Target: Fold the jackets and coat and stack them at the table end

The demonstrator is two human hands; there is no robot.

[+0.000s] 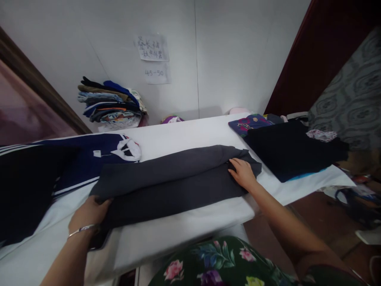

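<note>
A dark grey garment (178, 174), folded lengthwise into a long strip, lies across the white-covered table in front of me. Its kind is hard to make out in this folded shape. At the strip's left end, my left hand (89, 216) grips the edge between thumb and fingers, with the fingertips partly hidden. My right hand (242, 172) is on the right end, its bent fingers pinching the upper layer of cloth. Just left of the strip lies a navy garment (86, 149) with a white collar and white stripes.
Folded clothes (113, 103) are stacked at the back left against the wall. Black clothing (288, 147) and a patterned purple piece (250, 123) lie on the right. Another black garment (26, 182) covers the left side. Paper notes (153, 47) hang on the wall.
</note>
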